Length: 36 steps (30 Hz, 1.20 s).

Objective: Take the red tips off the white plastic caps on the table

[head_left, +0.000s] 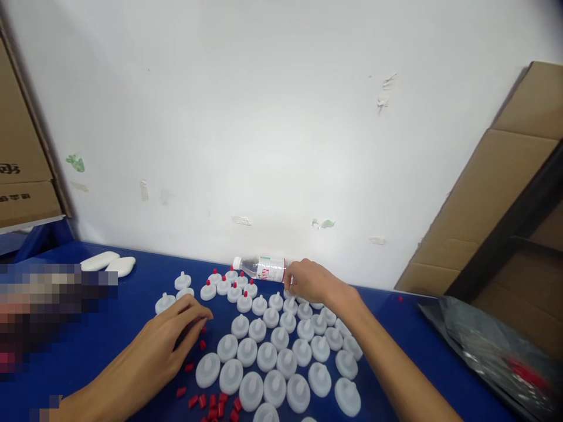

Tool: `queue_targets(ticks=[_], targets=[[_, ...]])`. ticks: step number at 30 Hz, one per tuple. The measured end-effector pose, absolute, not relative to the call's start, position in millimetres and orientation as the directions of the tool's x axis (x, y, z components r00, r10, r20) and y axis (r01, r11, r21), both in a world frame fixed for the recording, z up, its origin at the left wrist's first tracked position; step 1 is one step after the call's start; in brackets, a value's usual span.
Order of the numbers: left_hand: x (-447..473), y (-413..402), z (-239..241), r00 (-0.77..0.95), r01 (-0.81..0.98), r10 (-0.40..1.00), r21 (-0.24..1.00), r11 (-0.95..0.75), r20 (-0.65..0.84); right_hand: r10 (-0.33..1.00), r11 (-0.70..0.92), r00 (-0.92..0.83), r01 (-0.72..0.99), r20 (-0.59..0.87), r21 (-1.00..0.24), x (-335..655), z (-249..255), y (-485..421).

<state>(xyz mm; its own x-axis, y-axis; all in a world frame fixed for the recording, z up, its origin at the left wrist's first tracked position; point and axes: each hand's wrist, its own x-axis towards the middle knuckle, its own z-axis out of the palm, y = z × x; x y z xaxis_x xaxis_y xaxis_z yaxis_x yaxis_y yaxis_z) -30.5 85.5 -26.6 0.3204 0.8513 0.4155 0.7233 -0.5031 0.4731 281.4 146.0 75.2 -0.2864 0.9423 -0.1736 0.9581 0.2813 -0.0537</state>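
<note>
Many white round caps with a pointed nozzle [267,356] stand in loose rows, nozzles up. Some at the back carry small red tips [245,295]. My right hand [310,281] reaches over the back rows beside a clear plastic bottle [270,269] lying on its side. Its fingers are curled down in a pinch at a white cap, and they hide what is between them. My left hand [180,328] is low over the table, left of the rows, with thumb and forefinger brought together near loose red tips [189,367]. What these fingers hold, if anything, cannot be made out.
The blue table [145,281] meets a white wall [264,117]. Two white oval objects [121,266] lie at the left. Cardboard boxes [479,193] stand at both sides, and a grey plastic bag [488,346] with red contents is at the right. More red tips lie in front.
</note>
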Motion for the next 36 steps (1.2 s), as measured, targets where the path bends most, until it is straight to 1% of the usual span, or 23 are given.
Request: queue_targets(ticks=[3, 6, 9, 13, 16, 20, 23, 27, 29, 32, 34, 36], targets=[[-32, 87, -26, 0.34, 0.727, 0.854, 0.466, -0.505, 0.395, 0.945, 0.286, -0.292, 0.956, -0.147, -0.064, 281, 75, 145], [-31, 84, -23, 0.319, 0.737, 0.86, 0.467, -0.489, 0.398, 0.956, 0.283, -0.287, 0.957, -0.065, -0.068, 280, 80, 144], [-29, 79, -20, 0.287, 0.747, 0.865, 0.47, -0.471, 0.411, 0.933, 0.359, -0.361, 0.925, 0.01, -0.122, 274, 84, 141], [-27, 77, -17, 0.295, 0.725, 0.854, 0.483, -0.492, 0.428, 0.849, 0.519, -0.528, 0.824, 0.022, -0.225, 260, 83, 134], [-25, 75, -15, 0.294, 0.71, 0.843, 0.487, -0.509, 0.451, 0.814, 0.569, -0.581, 0.786, 0.028, -0.24, 249, 76, 129], [-22, 69, -9, 0.241, 0.724, 0.865, 0.513, -0.462, 0.44, 0.786, 0.603, -0.617, 0.76, 0.019, -0.243, 239, 65, 127], [-20, 64, -3, 0.212, 0.724, 0.874, 0.53, -0.442, 0.438, 0.788, 0.604, -0.615, 0.756, 0.043, -0.254, 238, 64, 127], [-16, 58, 6, 0.187, 0.686, 0.854, 0.558, -0.467, 0.485, 0.831, 0.556, -0.522, 0.775, 0.191, -0.301, 239, 76, 125], [-14, 56, 7, 0.169, 0.674, 0.847, 0.567, -0.473, 0.504, 0.833, 0.554, -0.499, 0.764, 0.24, -0.331, 236, 85, 119], [-12, 53, 6, 0.135, 0.676, 0.842, 0.573, -0.463, 0.522, 0.782, 0.621, -0.584, 0.698, 0.219, -0.356, 225, 98, 100], [-12, 52, 5, 0.131, 0.669, 0.835, 0.574, -0.472, 0.534, 0.712, 0.686, -0.684, 0.629, 0.16, -0.365, 215, 103, 85], [-12, 51, 5, 0.162, 0.653, 0.827, 0.57, -0.499, 0.539, 0.652, 0.728, -0.752, 0.586, 0.097, -0.355, 207, 106, 72]])
